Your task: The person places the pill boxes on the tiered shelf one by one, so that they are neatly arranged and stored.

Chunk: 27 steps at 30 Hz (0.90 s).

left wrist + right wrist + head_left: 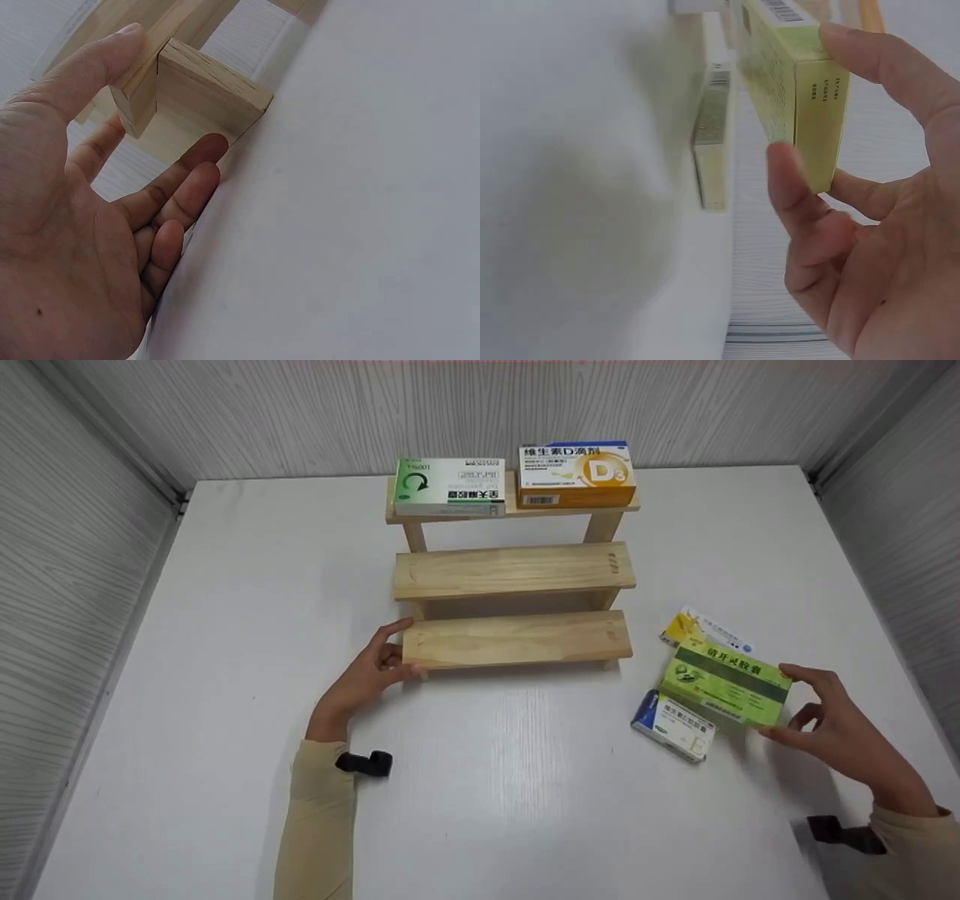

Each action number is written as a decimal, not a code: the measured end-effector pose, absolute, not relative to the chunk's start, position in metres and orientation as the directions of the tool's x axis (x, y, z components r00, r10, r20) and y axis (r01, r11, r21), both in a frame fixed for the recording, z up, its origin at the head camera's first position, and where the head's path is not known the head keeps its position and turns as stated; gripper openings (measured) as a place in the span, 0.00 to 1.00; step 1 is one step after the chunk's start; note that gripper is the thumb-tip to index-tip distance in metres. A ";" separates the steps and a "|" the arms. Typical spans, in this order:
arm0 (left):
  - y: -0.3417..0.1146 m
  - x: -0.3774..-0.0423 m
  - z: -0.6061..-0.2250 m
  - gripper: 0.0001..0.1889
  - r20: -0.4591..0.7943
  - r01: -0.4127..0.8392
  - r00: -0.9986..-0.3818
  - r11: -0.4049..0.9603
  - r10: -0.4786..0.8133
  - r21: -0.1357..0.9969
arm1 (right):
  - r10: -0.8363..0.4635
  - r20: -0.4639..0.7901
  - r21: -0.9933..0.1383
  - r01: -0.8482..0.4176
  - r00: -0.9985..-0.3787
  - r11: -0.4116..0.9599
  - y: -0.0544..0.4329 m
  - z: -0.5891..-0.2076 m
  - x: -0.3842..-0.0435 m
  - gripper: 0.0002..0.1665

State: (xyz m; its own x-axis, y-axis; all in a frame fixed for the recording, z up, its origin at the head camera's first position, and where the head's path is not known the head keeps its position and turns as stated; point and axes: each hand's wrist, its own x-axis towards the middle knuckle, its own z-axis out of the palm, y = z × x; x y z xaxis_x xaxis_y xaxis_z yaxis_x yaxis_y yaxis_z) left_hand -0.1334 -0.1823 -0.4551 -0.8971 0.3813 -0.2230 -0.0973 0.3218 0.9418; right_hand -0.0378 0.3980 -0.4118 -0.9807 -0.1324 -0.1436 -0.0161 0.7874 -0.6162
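A green box (724, 682) is held at its right-hand end by the right hand (844, 727), pinched between thumb and fingertips that are parted only by the width of the carton. In the right wrist view the box is seen raised off the white table (525, 810). In the head view a yellow-and-white box (701, 630) is partly covered by its far edge, and a blue-and-white box (673, 725) is seen just beside its near edge; whether either is touched by it cannot be told.

At the other side, the left end of the lowest shelf of a three-step wooden rack (514, 571) is gripped by the left hand (367, 675). The front edge is met by the thumb and the rear corner by the index finger, the two spread across the board's depth; the remaining fingers are loosely bent below, around no object.

The top shelf is occupied by two cartons set side by side: a green-and-white box (450, 486) at left, its lettering upside down, and an orange-and-white box (576, 475) marked D3 at right. Beige sleeves (319, 810) are worn on both arms.
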 end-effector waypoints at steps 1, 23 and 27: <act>-0.182 -0.133 -0.455 0.38 -0.222 -0.095 -0.897 0.325 0.381 0.941 | -0.126 -0.138 -0.619 -0.014 -0.982 0.786 0.398 -0.409 -0.038 0.53; -0.189 -0.142 -0.486 0.38 -0.202 -0.071 -0.910 0.344 0.362 0.936 | -0.376 0.026 -0.681 -0.292 -0.926 0.671 0.308 -0.367 -0.119 0.49; -0.188 -0.143 -0.485 0.38 -0.194 -0.063 -0.910 0.340 0.367 0.938 | -0.427 0.041 -0.667 -0.343 -0.903 0.661 0.281 -0.363 -0.136 0.50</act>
